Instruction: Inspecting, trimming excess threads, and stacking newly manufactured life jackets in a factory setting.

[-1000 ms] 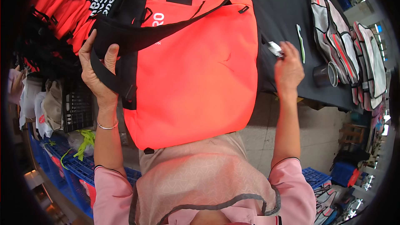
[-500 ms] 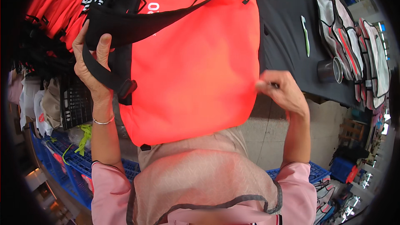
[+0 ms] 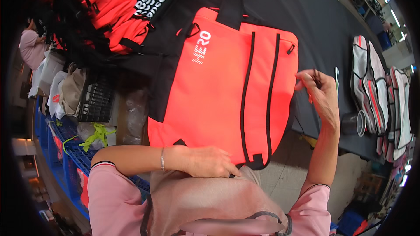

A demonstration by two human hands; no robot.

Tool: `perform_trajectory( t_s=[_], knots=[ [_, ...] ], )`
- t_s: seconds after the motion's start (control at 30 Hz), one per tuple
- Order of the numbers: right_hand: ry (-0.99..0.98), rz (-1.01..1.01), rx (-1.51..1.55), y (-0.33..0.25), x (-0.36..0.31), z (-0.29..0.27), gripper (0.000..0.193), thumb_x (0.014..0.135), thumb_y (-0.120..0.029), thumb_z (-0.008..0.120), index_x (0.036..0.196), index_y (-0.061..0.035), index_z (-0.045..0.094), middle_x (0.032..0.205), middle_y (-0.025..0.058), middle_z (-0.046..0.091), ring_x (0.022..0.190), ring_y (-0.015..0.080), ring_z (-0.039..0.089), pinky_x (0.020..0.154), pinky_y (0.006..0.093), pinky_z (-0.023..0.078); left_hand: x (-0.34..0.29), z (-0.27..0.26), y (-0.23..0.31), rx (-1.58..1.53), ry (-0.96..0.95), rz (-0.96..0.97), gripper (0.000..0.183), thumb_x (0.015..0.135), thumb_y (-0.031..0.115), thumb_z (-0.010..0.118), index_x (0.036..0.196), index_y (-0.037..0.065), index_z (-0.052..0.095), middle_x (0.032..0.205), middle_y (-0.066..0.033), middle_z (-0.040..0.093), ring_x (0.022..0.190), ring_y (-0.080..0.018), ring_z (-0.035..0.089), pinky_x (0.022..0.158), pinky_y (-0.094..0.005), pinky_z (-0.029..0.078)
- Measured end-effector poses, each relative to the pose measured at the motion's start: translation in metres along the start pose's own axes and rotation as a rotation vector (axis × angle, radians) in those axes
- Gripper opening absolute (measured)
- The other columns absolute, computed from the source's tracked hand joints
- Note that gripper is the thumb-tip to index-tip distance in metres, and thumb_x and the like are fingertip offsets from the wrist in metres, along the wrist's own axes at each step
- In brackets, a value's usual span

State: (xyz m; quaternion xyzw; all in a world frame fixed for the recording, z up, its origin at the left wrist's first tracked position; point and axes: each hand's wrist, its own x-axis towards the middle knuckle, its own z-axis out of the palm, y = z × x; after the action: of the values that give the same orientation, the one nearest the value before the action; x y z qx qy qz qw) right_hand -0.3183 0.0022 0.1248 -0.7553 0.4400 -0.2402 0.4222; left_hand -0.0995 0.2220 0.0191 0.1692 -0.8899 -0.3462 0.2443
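Observation:
A bright coral bag (image 3: 210, 100) with black sides, a white print and two long black strips lies before me, its lower edge toward my body. Over that lower edge lies my left hand (image 3: 208, 161), closed, its fingertips pinching the bag's edge by a small black piece near the bottom corner. My right hand (image 3: 321, 91) is raised beside the bag's right edge, fingers curled together around a small dark thing that I cannot make out. A black top handle (image 3: 231, 6) extends from the bag's far end.
Folded coral and black bags (image 3: 109, 8) are heaped at the far left. A grey cup (image 3: 353, 123) and grey-white bag pieces (image 3: 369, 87) lie on the black-covered table (image 3: 323, 30) at right. A black crate (image 3: 95, 100) and blue rack (image 3: 65, 148) stand at left.
The black strap has left the bag's front, baring the two black strips. My left hand has moved from the strap to the lower edge. My right hand remains beside the right edge.

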Motion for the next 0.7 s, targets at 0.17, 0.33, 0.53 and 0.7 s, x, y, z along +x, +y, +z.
perform_trajectory(
  t_s=[0.17, 0.33, 0.53, 0.7],
  knots=[
    [-0.145, -0.166, -0.02, -0.047, 0.077, 0.058, 0.029, 0.097, -0.019, 0.059, 0.085, 0.0065, 0.065, 0.067, 0.0003, 0.061, 0.061, 0.0052, 0.043, 0.059, 0.0258, 0.037, -0.007, -0.118, -0.013, 0.352, 0.439, -0.402, 0.008, 0.082, 0.011, 0.07, 0.081, 0.004, 0.065, 0.096, -0.0108, 0.071, 0.085, -0.0269, 0.07, 0.075, -0.0367, 0.057],
    [0.019, -0.115, 0.218, 0.022, 0.163, 0.138, 0.031, 0.097, -0.026, 0.06, 0.091, 0.0031, 0.07, 0.073, 0.0082, 0.07, 0.07, 0.0103, 0.063, 0.069, 0.0299, 0.05, 0.003, -0.217, -0.11, 0.508, 1.036, -0.612, 0.022, 0.09, 0.006, 0.064, 0.11, 0.0, 0.069, 0.104, -0.0123, 0.069, 0.089, -0.0217, 0.07, 0.076, -0.0296, 0.056],
    [0.076, 0.003, 0.191, 0.042, 0.142, 0.171, 0.036, 0.096, -0.032, 0.063, 0.085, 0.0013, 0.07, 0.068, 0.0066, 0.069, 0.063, 0.0127, 0.062, 0.06, 0.0306, 0.049, 0.023, -0.249, -0.209, 0.662, 0.9, -0.96, 0.044, 0.09, 0.016, 0.066, 0.129, -0.002, 0.057, 0.117, -0.0215, 0.064, 0.111, -0.0326, 0.063, 0.097, -0.0376, 0.05],
    [0.107, 0.041, 0.447, 0.045, 0.137, 0.158, 0.033, 0.097, -0.033, 0.063, 0.087, -0.0025, 0.071, 0.068, 0.0017, 0.067, 0.058, 0.0071, 0.055, 0.052, 0.0242, 0.045, 0.028, -0.214, -0.217, 0.845, 1.035, -0.726, 0.059, 0.083, 0.021, 0.074, 0.134, 0.0, 0.053, 0.14, -0.0217, 0.048, 0.128, -0.037, 0.049, 0.108, -0.0427, 0.041]
  ],
)
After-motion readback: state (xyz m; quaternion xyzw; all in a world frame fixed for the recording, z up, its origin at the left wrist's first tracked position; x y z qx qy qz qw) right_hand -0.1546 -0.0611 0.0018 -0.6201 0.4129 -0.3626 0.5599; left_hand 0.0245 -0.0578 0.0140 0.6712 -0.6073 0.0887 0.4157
